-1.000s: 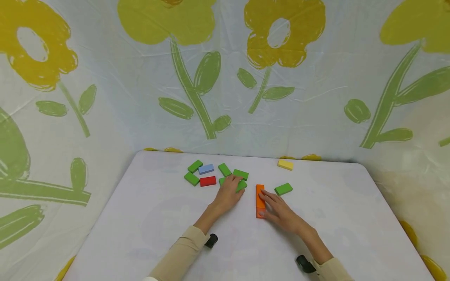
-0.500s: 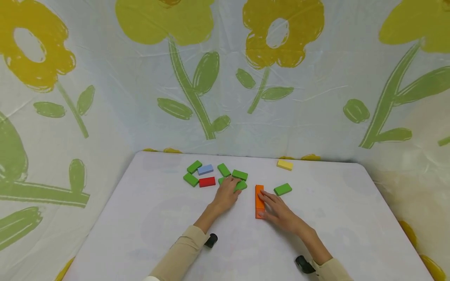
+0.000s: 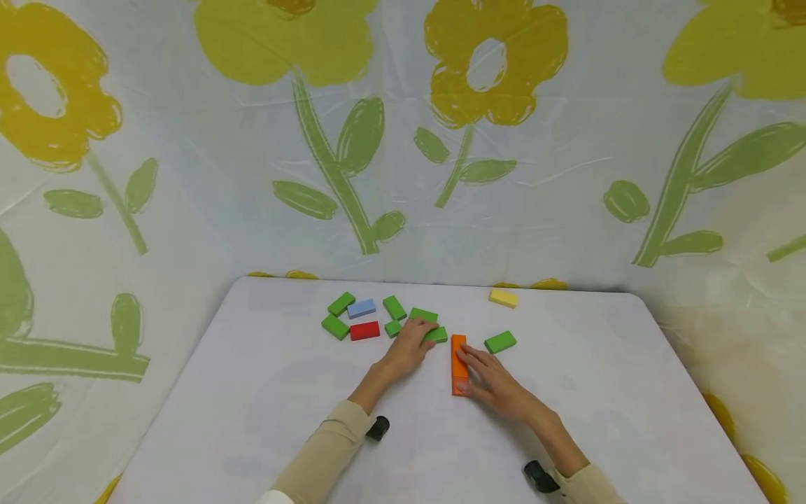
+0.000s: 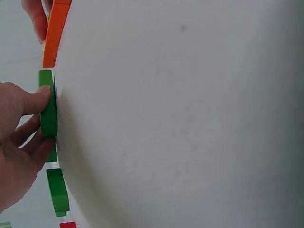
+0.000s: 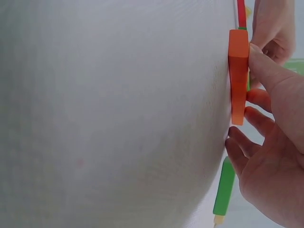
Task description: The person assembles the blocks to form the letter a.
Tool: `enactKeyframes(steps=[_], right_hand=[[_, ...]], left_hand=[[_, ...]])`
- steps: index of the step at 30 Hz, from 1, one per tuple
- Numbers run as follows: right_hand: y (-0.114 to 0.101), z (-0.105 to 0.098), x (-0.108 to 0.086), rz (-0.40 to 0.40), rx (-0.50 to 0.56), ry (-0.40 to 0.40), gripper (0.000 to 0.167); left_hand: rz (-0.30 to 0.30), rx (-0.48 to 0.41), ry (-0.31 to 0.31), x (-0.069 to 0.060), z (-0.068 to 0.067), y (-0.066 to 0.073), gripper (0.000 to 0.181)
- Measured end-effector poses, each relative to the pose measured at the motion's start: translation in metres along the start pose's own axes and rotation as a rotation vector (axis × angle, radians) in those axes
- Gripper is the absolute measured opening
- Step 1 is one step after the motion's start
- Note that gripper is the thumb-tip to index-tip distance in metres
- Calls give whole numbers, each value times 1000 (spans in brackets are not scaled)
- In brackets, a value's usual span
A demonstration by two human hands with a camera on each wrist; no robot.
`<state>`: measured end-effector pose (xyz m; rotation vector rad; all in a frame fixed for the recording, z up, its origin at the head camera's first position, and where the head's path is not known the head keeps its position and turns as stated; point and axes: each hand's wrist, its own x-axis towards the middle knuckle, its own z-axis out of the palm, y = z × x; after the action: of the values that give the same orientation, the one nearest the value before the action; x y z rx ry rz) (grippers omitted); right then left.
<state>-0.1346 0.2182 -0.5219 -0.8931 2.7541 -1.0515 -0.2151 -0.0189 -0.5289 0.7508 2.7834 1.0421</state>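
Observation:
My left hand [image 3: 406, 351] holds a green block [image 4: 48, 107] low on the white table. In the left wrist view, its thumb lies near one end and fingertips touch the other; in the head view the hand covers part of the block. To the right, my right hand [image 3: 500, 385] has thumb and fingers on the orange blocks [image 3: 459, 357], which form a straight row with a seam near the front. Seen from the right wrist, the thumb presses near the row's close end [image 5: 238, 45], and two fingers touch farther along. A small gap separates the orange row from the held green block.
Behind my left hand lie several green blocks [image 3: 394, 308]. Left of them are a red block [image 3: 364, 331] and a blue block [image 3: 362, 309]. One green block [image 3: 500, 341] rests right of the orange row, and a yellow block [image 3: 503, 299] is near the back edge.
My left hand has slid the green block slightly right, toward the orange row, uncovering more of a green block behind. The right hand keeps its place on the orange blocks. The head view has shifted slightly.

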Motion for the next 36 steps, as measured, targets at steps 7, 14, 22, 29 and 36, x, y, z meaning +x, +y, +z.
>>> enactKeyframes(steps=[7,14,22,29,36], right_hand=[[1,1,2,12,-12,-10,64],[1,1,3,5,-14,-14,64],[1,2,3,21,-3,-25,64],[2,3,2,26,-4,-21,64],[3,3,1,15,-9,-11,64]], left_hand=[[41,-12,-46,3,-3,-5,40],[89,-10,-83,7,-5,-8,40],[94,13,-109,8,-5,-8,41],[101,14,-100,9,-3,-7,43],[90,14,-11,13,-5,-6,39]])
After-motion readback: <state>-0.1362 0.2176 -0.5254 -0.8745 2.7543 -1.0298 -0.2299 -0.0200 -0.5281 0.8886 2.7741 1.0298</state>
